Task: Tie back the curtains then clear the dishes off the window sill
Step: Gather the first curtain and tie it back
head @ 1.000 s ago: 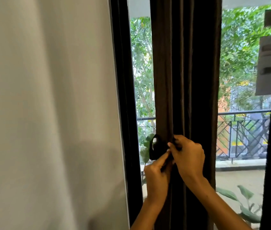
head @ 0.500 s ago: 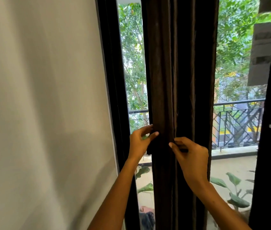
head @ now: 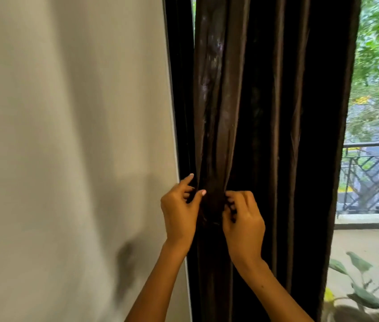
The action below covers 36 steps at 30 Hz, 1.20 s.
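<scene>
Honestly, the gathered folds could easily slip loose if either pinch lets go before anything is fastened round them. Both hands are bunching the dark brown curtain: left hand and right hand each pinch a fistful, the bundle squeezed right between them. No dishes visible.

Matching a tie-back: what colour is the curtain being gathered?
Dark brown, plain, with a slight sheen; the curtain shows best in the head view.

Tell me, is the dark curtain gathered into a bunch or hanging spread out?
Gathered. The curtain folds pinch to a narrow waist between the left hand and right hand.
</scene>
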Each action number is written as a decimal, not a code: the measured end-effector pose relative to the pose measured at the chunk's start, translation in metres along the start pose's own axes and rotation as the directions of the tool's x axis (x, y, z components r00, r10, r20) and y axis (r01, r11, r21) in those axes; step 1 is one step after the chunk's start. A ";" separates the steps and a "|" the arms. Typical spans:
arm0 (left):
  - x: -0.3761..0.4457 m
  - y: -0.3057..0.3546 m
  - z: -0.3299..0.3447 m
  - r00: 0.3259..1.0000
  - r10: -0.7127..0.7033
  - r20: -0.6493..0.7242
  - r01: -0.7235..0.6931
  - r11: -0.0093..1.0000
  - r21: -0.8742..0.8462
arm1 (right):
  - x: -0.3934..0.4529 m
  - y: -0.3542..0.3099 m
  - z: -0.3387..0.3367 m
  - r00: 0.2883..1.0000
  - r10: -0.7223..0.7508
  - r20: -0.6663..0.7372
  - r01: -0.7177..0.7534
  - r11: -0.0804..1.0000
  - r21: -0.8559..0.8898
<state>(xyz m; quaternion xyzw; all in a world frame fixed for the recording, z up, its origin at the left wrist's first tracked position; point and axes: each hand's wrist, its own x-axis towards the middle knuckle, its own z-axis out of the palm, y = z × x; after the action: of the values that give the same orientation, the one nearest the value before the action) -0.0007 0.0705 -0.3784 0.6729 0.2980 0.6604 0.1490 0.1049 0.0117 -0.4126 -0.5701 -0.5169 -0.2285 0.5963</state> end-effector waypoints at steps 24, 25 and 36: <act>0.008 -0.005 -0.042 0.999 0.050 -0.020 -0.047 0.992 0.120 | 0.025 -0.016 0.030 0.926 0.304 0.222 -0.375 0.797 0.473; 0.007 -0.004 -0.041 0.998 0.060 -0.033 -0.055 0.990 0.130 | 0.021 -0.018 0.030 0.959 0.270 0.083 -0.281 0.878 0.387; -0.009 0.009 -0.032 0.998 0.057 0.005 -0.056 0.998 -0.013 | -0.005 -0.034 0.019 0.985 -0.129 0.112 0.113 0.983 0.142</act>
<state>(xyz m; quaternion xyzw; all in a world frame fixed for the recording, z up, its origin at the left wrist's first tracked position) -0.0298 0.0518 -0.3777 0.6819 0.2741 0.6645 0.1355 0.0674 0.0198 -0.4053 -0.5087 -0.5999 -0.1939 0.5862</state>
